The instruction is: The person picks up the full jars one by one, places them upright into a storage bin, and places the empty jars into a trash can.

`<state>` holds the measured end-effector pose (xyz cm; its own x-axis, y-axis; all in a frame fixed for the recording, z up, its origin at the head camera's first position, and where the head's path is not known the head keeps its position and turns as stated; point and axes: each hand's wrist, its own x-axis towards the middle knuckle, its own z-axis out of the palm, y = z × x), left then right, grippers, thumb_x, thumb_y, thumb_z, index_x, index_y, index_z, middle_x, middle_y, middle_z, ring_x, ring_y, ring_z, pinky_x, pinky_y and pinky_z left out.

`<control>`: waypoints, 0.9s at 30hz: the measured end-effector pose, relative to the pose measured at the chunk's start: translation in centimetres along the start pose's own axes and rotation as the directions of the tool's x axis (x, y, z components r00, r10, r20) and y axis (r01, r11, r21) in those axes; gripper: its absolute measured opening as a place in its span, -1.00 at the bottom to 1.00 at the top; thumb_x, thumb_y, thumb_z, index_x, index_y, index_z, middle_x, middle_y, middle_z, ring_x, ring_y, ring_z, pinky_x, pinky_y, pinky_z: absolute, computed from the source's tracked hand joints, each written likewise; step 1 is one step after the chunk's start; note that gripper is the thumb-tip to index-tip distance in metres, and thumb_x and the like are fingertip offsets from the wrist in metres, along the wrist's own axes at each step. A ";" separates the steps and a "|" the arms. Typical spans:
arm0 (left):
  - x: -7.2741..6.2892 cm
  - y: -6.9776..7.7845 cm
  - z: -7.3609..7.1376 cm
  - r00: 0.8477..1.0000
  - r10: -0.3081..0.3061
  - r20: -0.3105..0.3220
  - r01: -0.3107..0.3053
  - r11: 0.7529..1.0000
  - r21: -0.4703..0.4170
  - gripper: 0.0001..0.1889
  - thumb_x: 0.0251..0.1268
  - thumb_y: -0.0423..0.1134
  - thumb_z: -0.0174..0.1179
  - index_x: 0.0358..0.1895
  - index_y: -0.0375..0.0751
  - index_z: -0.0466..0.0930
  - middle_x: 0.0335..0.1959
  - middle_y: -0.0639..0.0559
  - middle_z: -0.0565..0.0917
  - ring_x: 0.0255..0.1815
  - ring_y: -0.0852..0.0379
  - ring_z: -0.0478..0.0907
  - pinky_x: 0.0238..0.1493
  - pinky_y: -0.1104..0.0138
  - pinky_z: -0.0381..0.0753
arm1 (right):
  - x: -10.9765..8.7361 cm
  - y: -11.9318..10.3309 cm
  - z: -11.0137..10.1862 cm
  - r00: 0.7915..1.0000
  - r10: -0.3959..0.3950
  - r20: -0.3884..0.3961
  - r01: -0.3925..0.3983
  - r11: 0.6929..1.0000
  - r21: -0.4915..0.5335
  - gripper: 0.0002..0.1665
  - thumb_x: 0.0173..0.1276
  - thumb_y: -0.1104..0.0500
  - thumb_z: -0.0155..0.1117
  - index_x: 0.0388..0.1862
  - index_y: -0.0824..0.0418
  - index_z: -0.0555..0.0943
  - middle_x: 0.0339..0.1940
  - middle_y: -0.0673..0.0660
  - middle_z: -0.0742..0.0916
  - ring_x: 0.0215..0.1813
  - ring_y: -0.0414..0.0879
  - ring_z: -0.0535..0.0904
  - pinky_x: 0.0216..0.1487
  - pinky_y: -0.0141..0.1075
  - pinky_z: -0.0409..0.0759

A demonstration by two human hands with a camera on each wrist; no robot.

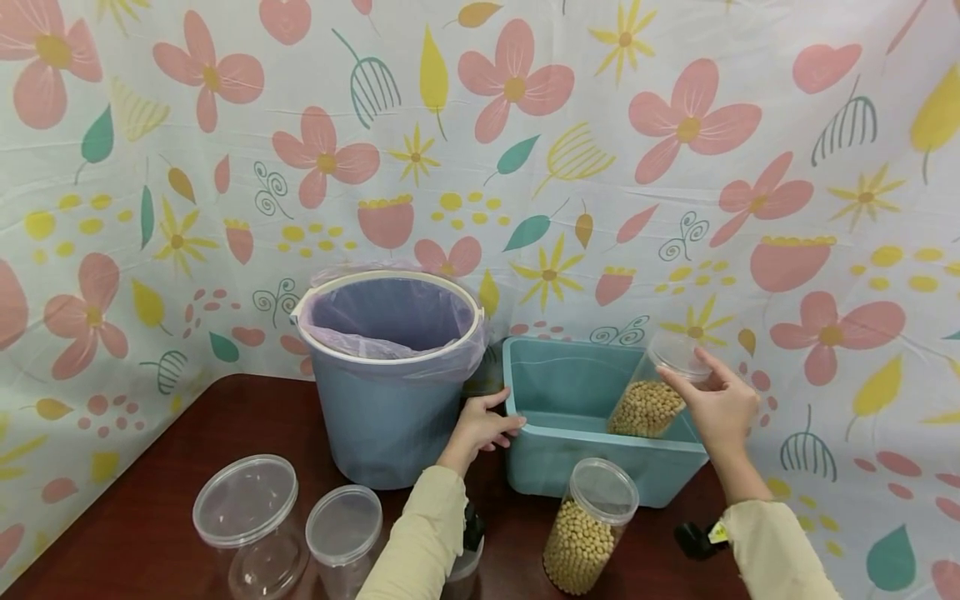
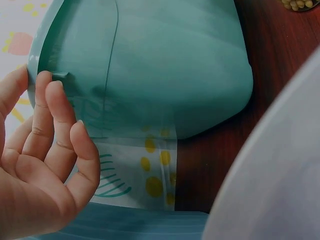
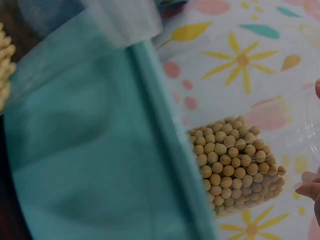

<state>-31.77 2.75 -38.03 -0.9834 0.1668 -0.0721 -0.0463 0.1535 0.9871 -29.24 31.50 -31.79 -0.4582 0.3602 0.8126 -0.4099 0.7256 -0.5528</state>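
My left hand grips the left rim of a teal plastic bin. In the left wrist view its thumb and fingertips meet at that rim. With my right hand I hold a clear jar by its lid, the fingers and thumb around the lid's edge. Pale round beans, like soybeans, fill the lower part of this jar. It leans, its bottom down inside the bin's front wall in the head view. A second lidded jar of beans stands in front of the bin.
A blue-grey bucket with a pinkish liner stands left of the bin. Two clear lidded jars are at the front left; another container is partly hidden by my left sleeve. Floral cloth hangs behind the dark red table.
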 end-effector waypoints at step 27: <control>-0.2 0.1 0.3 1.000 0.007 -0.020 -0.007 1.000 -0.009 -0.36 0.05 -0.23 0.29 0.26 0.02 0.30 -0.60 0.00 0.64 -0.80 0.20 0.47 -0.75 0.39 0.31 | -3.8 6.8 -0.3 0.957 -0.066 0.282 0.121 0.976 -0.180 -0.31 -0.32 -0.01 0.56 -0.23 0.43 0.64 -0.95 -0.02 0.37 -0.87 -0.20 0.01 -0.79 -0.31 0.02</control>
<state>-31.51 3.04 -38.01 -0.9869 0.1488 -0.0625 -0.0409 0.1438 0.9888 -30.05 35.23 -38.53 -0.6337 0.1314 0.7624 -0.3138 0.8571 -0.4086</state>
